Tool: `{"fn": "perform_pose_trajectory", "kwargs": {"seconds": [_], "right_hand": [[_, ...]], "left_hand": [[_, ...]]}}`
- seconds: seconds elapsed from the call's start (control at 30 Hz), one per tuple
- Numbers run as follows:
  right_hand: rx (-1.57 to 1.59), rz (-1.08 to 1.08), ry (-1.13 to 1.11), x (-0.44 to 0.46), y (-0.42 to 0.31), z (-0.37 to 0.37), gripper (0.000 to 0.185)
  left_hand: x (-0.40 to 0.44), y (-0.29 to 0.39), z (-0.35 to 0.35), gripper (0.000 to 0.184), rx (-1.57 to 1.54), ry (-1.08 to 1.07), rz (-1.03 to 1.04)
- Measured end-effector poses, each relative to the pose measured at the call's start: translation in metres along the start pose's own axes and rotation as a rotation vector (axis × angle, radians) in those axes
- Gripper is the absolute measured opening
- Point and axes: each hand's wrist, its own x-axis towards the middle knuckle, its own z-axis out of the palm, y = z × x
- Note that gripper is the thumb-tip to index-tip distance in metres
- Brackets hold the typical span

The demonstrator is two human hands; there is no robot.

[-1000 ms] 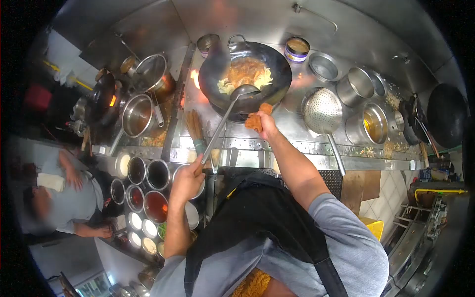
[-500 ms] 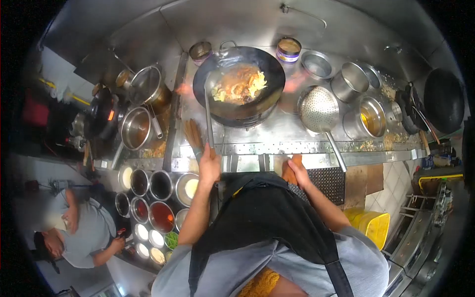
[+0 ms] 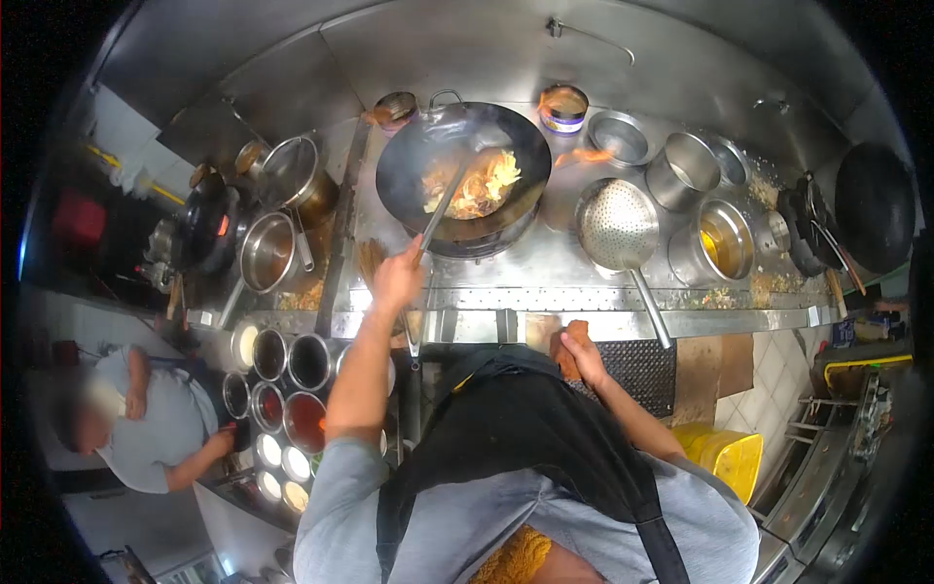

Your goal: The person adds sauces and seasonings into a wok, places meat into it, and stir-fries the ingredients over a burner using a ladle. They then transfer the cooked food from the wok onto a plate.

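head view: a long-handled metal ladle (image 3: pixel 444 209) is gripped by the left hand (image 3: pixel 398 280), its far end extended into a large, round black metal wok (image 3: pixel 402 175), among browned and pale-yellow food (image 3: pixel 498 177). a crumpled orange-brown cloth (image 3: pixel 567 362) is clutched in the right hand (image 3: pixel 586 356), near the steel desk's (image 3: pixel 555 273) front edge.

A perforated strainer (image 3: pixel 618 224) with a long handle sits beside a metal pot (image 3: pixel 689 255) of yellow liquid on the steel surface (image 3: pixel 574 279). At left, a co-worker (image 3: pixel 161 419) stands near round sauce containers (image 3: pixel 305 421); a yellow bin (image 3: pixel 725 457) is at right.
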Motion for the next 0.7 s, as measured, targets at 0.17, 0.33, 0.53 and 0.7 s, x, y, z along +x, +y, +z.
{"fn": "perform_pose_trajectory", "kwargs": {"seconds": [0.17, 0.33, 0.53, 0.7], "right_hand": [[0.172, -0.004, -0.025, -0.002, -0.039, 0.02, 0.053], [0.223, 0.08, 0.016, -0.015, -0.036, 0.022, 0.052], [0.154, 0.167, 0.002, -0.012, -0.017, 0.031, 0.048], [0.052, 0.081, -0.03, -0.007, -0.028, 0.044, 0.049]], "left_hand": [[-0.046, -0.012, -0.064, 0.056, 0.349, 0.03, 0.199], [-0.135, 0.001, -0.099, 0.049, 0.044, -0.037, 0.02], [-0.146, -0.031, -0.06, 0.057, -0.19, -0.121, -0.244], [-0.12, -0.038, 0.013, 0.06, -0.528, 0.136, -0.238]]}}
